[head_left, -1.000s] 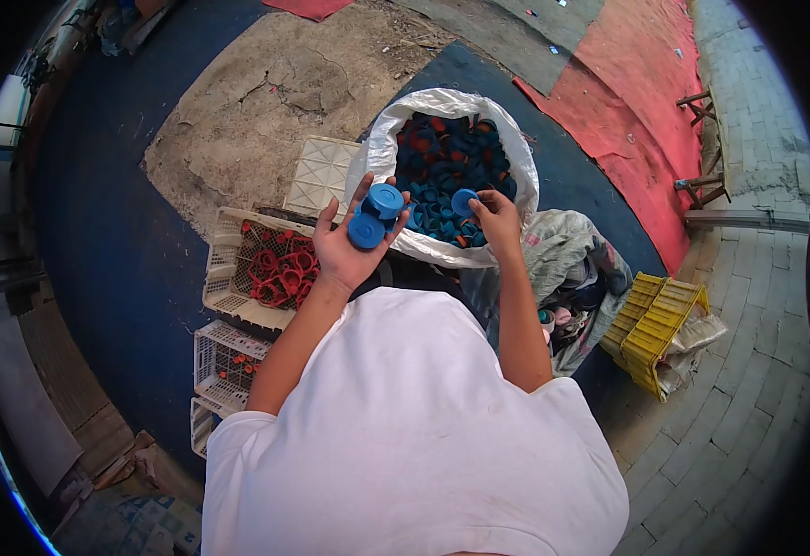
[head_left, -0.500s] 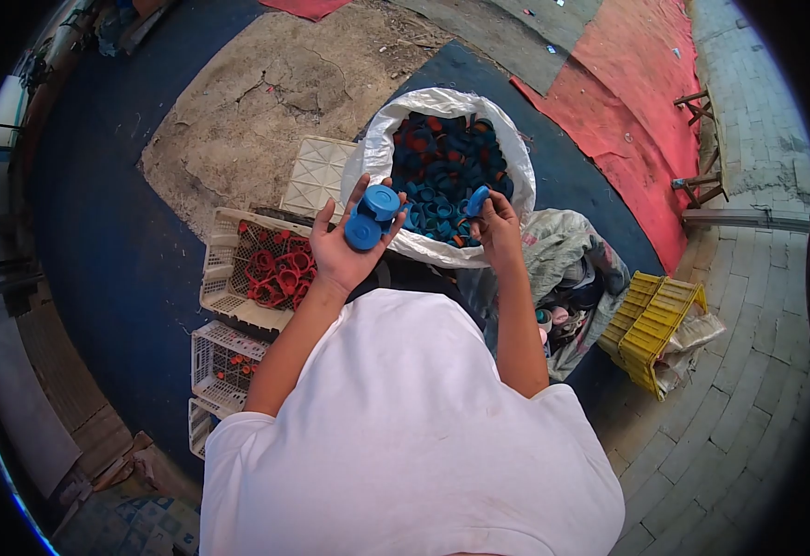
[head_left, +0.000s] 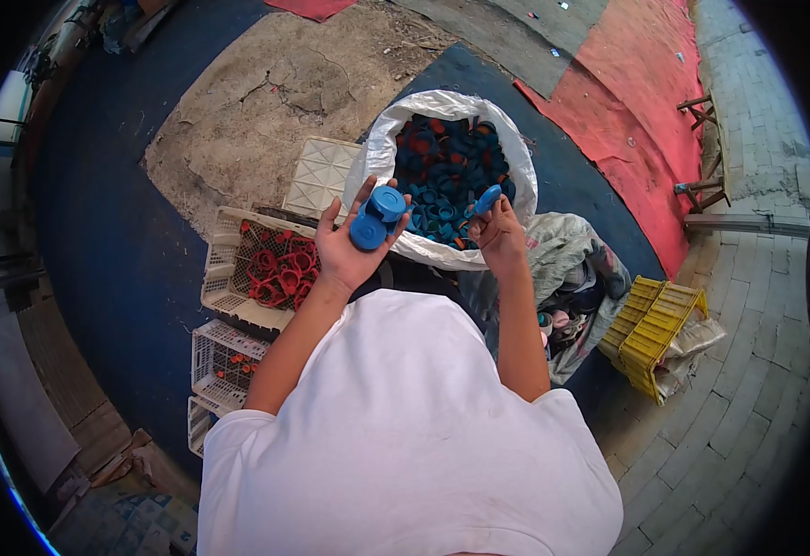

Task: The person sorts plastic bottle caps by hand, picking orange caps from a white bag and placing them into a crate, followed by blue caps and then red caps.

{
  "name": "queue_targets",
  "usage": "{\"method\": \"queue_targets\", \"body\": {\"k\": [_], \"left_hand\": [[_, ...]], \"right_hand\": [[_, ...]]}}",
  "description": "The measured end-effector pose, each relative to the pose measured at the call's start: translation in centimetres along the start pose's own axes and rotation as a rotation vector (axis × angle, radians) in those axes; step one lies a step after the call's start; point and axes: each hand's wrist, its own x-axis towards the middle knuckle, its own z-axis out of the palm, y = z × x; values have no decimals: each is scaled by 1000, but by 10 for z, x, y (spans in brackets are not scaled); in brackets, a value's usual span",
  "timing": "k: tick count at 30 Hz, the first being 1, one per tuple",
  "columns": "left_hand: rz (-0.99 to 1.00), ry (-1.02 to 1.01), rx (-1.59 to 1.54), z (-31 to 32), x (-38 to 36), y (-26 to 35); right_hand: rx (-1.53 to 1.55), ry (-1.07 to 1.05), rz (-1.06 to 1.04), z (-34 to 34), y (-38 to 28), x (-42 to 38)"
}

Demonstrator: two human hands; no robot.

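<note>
One round blue cap (head_left: 487, 200), tilted nearly edge-on, pinched in the fingertips of your right hand (head_left: 505, 243), in front of the open white sack (head_left: 523, 167) and apart from the other caps you hold; stacked blue caps (head_left: 386, 203), resting on the open, spread fingers of your left hand (head_left: 345, 259); dark blue and orange-red pieces (head_left: 447, 162), inside the sack; red plastic rings (head_left: 286, 278), in a white crate (head_left: 222, 243) beside your left forearm; yellow crates (head_left: 644, 324), off to your right

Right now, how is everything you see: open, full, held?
Left hand: open, palm up, holding blue caps
Right hand: pinching one blue cap
White sack: open, caps inside
White crate of red rings: uncovered
White crate of orange bits: uncovered
Patterned cloth: crumpled
Yellow crate: can't tell which way up
</note>
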Motion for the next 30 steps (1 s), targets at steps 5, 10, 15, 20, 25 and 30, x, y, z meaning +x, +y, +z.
{"method": "queue_targets", "body": {"k": [5,10,15,20,25,30], "left_hand": [[3,10,11,2,8,-6],[6,45,27,-2,15,-10],[-10,40,77,-9,16,-11],[7,51,78,-14,19,-9],[56,-10,64,-11,20,-11],[62,-6,-19,-1,17,-12]], "right_hand": [[-170,-48,-23,57,-4,-8],[-494,-224,-39,100,11,-13],[-1114,-276,-43,137,13,-20],[-813,-214,-122,124,37,-13],[-1119,-231,-309,140,33,-21],[-1245,-23,-627,145,46,-27]]}}
